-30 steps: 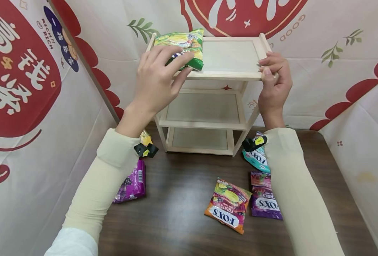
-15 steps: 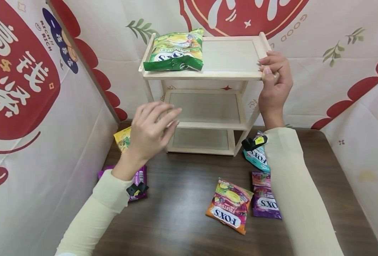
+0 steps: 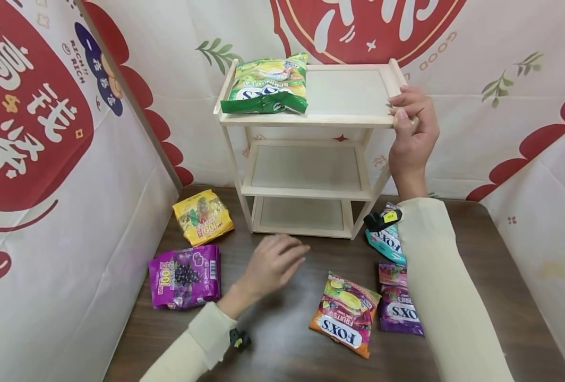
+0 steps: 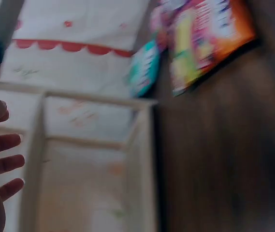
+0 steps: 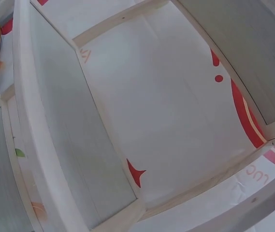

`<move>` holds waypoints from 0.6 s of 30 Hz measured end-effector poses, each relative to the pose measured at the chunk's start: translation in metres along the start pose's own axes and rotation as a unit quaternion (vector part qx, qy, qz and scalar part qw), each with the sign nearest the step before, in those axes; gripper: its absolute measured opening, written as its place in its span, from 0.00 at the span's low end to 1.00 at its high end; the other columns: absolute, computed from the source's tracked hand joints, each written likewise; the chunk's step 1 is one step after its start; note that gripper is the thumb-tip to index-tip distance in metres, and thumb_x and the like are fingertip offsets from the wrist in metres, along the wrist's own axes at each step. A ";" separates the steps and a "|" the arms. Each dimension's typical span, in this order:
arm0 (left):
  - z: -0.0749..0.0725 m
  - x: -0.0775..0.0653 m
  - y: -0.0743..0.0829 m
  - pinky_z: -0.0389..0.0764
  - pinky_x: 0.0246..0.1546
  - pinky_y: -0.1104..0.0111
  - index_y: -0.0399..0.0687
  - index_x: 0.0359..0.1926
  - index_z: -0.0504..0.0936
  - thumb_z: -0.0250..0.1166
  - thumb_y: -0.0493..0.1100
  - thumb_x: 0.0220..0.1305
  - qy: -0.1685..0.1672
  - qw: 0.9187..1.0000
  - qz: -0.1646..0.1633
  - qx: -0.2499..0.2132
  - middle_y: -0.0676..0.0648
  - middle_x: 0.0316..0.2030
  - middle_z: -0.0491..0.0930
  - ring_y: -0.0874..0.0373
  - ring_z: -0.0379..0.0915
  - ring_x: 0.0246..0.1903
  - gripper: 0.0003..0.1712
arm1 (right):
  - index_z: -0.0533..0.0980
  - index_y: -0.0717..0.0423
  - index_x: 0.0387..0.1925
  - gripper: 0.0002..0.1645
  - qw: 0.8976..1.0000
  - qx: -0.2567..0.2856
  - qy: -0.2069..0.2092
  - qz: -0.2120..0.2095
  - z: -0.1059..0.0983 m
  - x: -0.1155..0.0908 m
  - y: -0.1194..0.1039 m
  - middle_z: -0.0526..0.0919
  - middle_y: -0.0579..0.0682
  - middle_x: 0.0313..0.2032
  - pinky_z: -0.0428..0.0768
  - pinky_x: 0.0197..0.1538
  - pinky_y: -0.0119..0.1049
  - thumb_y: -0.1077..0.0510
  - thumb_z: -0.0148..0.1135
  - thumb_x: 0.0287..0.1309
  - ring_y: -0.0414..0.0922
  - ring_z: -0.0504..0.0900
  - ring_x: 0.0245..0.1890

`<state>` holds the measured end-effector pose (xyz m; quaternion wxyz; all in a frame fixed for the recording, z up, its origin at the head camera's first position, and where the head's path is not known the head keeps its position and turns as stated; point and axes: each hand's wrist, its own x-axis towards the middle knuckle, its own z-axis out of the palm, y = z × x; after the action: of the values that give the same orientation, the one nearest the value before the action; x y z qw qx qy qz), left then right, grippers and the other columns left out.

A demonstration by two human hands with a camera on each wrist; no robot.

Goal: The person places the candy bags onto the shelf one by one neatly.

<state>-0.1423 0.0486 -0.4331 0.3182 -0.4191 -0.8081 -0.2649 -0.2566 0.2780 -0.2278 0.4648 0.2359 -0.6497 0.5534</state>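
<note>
My right hand (image 3: 413,130) grips the right front corner of a pale wooden three-tier shelf rack (image 3: 311,121). On the rack's top tier, at the left, lies a green and yellow Fox's candy bag (image 3: 268,85). My left hand (image 3: 275,265) holds nothing and hovers over the table before the rack, its fingers loosely bent. To its right lies an orange and red Fox's fruits candy bag (image 3: 347,313). The left wrist view is blurred but shows the left fingers (image 4: 9,164) apart from everything. The rack's tiers (image 5: 79,135) fill the right wrist view.
At the left lie a yellow candy bag (image 3: 203,217) and a purple grape candy bag (image 3: 184,276). A purple Fox's berries bag (image 3: 399,313) and a teal Fox's bag (image 3: 387,241) sit partly under my right forearm. Printed cloth walls (image 3: 120,223) enclose the dark wooden table (image 3: 282,350).
The left hand has let go of the green candy bag on the top tier and come down and right over the table. The right hand keeps its grip on the rack.
</note>
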 end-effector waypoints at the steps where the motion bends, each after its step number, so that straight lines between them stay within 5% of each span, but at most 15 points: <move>1: 0.008 -0.007 0.005 0.74 0.52 0.65 0.48 0.48 0.82 0.66 0.45 0.58 -0.019 1.000 -0.003 -0.003 0.48 0.44 0.81 0.55 0.75 0.46 0.16 | 0.66 0.81 0.27 0.20 1.000 0.001 0.000 0.001 -0.001 -0.001 0.000 0.80 0.45 0.35 0.62 0.64 0.41 0.60 0.47 0.50 0.54 0.72 0.54; 7: 0.048 -0.039 0.036 0.75 0.49 0.65 0.51 0.50 0.82 0.66 0.47 0.60 -0.121 0.989 -0.070 -0.043 0.50 0.47 0.79 0.57 0.73 0.48 0.16 | 0.66 0.81 0.28 0.20 1.000 -0.002 -0.002 0.004 -0.003 -0.002 0.000 0.81 0.46 0.36 0.62 0.65 0.41 0.60 0.46 0.51 0.54 0.72 0.55; 11: 0.067 -0.048 0.051 0.75 0.48 0.65 0.53 0.50 0.82 0.65 0.50 0.62 -0.150 0.976 -0.141 -0.075 0.52 0.46 0.79 0.59 0.74 0.46 0.16 | 0.66 0.81 0.30 0.21 1.000 -0.006 -0.005 0.005 -0.003 -0.002 0.000 0.81 0.48 0.37 0.62 0.65 0.41 0.59 0.47 0.52 0.53 0.71 0.56; 15: 0.083 -0.055 0.062 0.76 0.45 0.67 0.52 0.51 0.82 0.64 0.52 0.64 -0.163 0.958 -0.201 -0.121 0.54 0.44 0.78 0.61 0.73 0.45 0.17 | 0.66 0.81 0.30 0.21 1.000 -0.005 -0.005 0.006 -0.003 -0.002 0.000 0.81 0.51 0.37 0.62 0.65 0.41 0.59 0.47 0.51 0.53 0.71 0.56; 18: 0.092 -0.058 0.068 0.77 0.45 0.67 0.51 0.55 0.80 0.63 0.51 0.64 -0.176 0.938 -0.253 -0.158 0.53 0.46 0.77 0.60 0.72 0.47 0.20 | 0.66 0.81 0.29 0.20 1.000 0.003 -0.005 0.004 -0.001 -0.002 0.001 0.81 0.50 0.37 0.62 0.65 0.41 0.60 0.47 0.51 0.53 0.71 0.56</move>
<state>-0.0854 0.1175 -0.5250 0.0231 -0.2854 -0.8780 -0.3835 -0.2561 0.2793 -0.2299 0.4581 0.2376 -0.6514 0.5562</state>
